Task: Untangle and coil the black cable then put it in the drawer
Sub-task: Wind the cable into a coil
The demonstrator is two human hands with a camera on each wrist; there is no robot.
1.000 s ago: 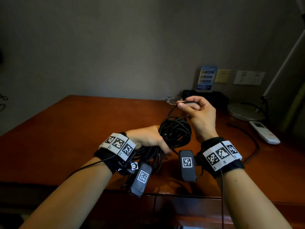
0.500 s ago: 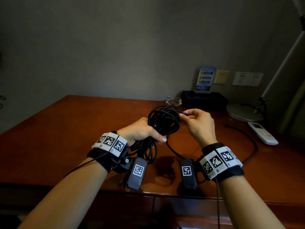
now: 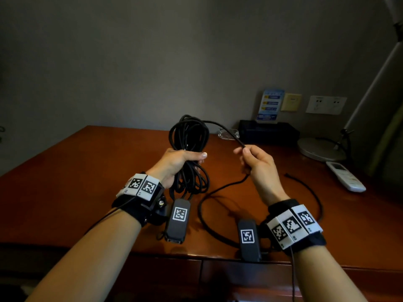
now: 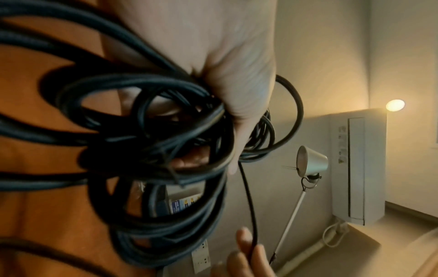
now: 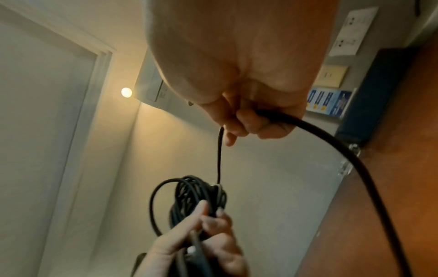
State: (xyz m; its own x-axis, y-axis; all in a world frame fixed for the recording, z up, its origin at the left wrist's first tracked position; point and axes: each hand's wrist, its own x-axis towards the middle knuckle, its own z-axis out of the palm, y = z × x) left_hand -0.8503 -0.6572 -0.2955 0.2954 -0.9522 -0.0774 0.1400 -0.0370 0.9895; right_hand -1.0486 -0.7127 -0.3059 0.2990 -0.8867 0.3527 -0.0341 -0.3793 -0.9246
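My left hand (image 3: 181, 159) grips the middle of a bundle of black cable (image 3: 189, 136) and holds it upright above the wooden desk (image 3: 72, 177). Several loops stand above the fist and several hang below it. In the left wrist view the coil (image 4: 147, 135) fills the frame under my left hand (image 4: 227, 90). A single strand runs from the top of the bundle to my right hand (image 3: 250, 159), which pinches it. Past that hand the loose cable tail (image 3: 209, 203) drops and curves over the desk. The right wrist view shows my right hand (image 5: 246, 120) closed around the strand (image 5: 220, 155).
A white remote (image 3: 345, 176) and a round lamp base (image 3: 319, 149) sit at the desk's right. A black box (image 3: 268, 131) with a blue card stands at the back by a small glass dish (image 3: 229, 134). Drawer fronts (image 3: 239, 277) run under the desk's front edge.
My left hand has lifted the bundle off the desk and turned it upright. My right hand has moved right, drawing a strand out from the top of the bundle.
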